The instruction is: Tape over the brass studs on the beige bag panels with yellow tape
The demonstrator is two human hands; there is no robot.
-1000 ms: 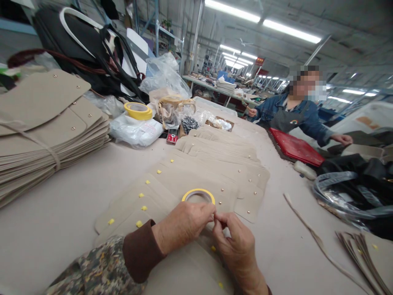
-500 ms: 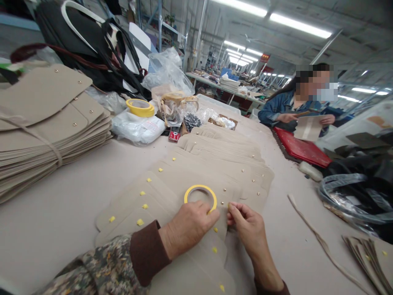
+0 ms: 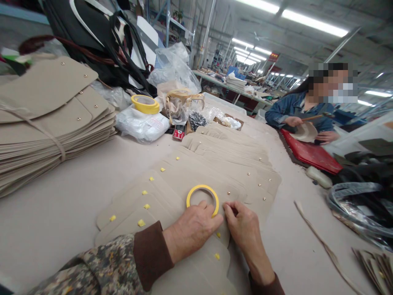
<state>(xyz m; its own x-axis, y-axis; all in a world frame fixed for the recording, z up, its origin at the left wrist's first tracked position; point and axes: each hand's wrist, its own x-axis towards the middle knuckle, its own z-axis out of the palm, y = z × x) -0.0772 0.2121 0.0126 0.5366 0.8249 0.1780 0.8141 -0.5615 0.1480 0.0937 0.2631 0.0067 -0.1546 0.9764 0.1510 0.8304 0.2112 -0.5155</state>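
Note:
My left hand [image 3: 194, 229] grips a roll of yellow tape [image 3: 188, 192], its fingers closed round the lower edge while the ring stands tilted over the beige panels [image 3: 202, 168]. Just to the right, the thumb and fingertips of my right hand [image 3: 242, 221] are pinched together against a panel near its right edge. Whatever lies between those fingertips is hidden. The panels overlap in a fanned row. Small yellow tape pieces [image 3: 146, 206] sit along their left side, and a few show below my hands. Farther up the right side, bare metal studs [image 3: 229, 193] are visible.
A tied stack of beige panels [image 3: 55, 135] stands left. Behind are tape rolls [image 3: 145, 107] on a plastic-wrapped packet [image 3: 141, 125] and a black bag [image 3: 82, 37]. At right lie a fabric strip [image 3: 319, 237] and a red board [image 3: 310, 151], where a co-worker [image 3: 282, 110] handles a piece.
My right hand has moved left to a stud spot on the panel, now covered by its fingertips. The view has shifted slightly. The co-worker's beige piece is now bent over the red board.

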